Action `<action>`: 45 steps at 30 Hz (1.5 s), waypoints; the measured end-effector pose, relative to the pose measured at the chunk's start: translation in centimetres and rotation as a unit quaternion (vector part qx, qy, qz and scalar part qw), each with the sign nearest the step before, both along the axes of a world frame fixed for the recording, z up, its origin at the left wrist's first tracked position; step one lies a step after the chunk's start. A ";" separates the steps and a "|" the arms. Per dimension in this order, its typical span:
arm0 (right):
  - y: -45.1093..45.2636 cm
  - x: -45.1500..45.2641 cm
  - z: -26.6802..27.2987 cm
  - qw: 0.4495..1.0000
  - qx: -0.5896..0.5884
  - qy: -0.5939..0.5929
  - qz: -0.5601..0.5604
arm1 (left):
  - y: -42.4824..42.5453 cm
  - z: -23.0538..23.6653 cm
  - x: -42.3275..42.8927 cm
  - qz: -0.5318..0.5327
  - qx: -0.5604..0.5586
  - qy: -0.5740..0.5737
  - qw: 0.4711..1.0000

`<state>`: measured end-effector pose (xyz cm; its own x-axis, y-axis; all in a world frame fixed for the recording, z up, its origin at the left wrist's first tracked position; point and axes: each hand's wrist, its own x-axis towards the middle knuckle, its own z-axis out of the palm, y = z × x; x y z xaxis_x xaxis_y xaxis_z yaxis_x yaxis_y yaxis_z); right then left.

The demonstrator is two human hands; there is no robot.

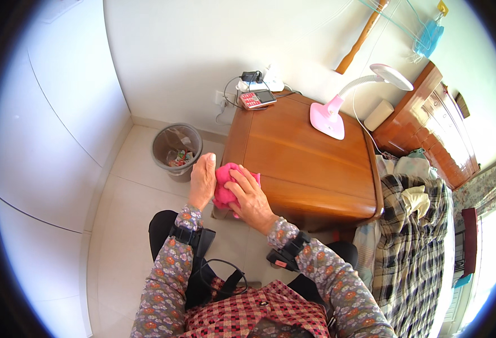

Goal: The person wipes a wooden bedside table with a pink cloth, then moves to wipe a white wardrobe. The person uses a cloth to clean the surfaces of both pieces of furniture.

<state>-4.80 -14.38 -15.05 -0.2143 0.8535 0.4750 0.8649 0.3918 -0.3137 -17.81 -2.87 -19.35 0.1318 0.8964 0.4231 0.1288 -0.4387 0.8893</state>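
A crumpled bright pink cloth point(222, 186) is bunched between my two hands, above the front left corner of a brown wooden bedside cabinet point(307, 169). My right hand point(250, 200) grips it from the right, fingers spread over its top. On the other side, my left hand point(203, 179) is upright with its palm side against the cloth and its thumb pointing up; its fingers are mostly hidden. A grey waste bin point(158, 155) with a clear liner and some litter stands on the floor just beyond my left hand.
On the cabinet are a pink desk lamp point(327, 120), a red keypad phone point(257, 100) and a white power strip point(269, 85) with a black charger point(251, 76). A bed with a plaid blanket point(400, 249) lies right. White cabinet panels point(57, 169) border the left.
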 end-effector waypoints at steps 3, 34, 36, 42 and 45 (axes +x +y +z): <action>1.8 -0.7 0.5 1.000 0.006 -0.002 -0.010 | 0.4 -0.3 -0.4 0.008 -0.003 -0.011 1.000; 3.9 -0.2 2.9 0.998 0.019 -0.045 0.040 | 0.4 0.3 -1.3 0.018 -0.030 -0.023 0.999; 2.9 -0.6 2.5 0.999 0.014 -0.042 0.021 | 0.3 0.4 -1.3 0.017 -0.034 -0.017 0.999; 7.4 1.5 1.6 1.000 0.014 0.006 -0.013 | -0.1 0.7 -1.7 0.009 -0.059 -0.005 0.998; 11.9 4.1 1.8 0.999 0.008 0.025 -0.021 | 0.1 0.8 -1.9 0.008 -0.060 -0.009 0.998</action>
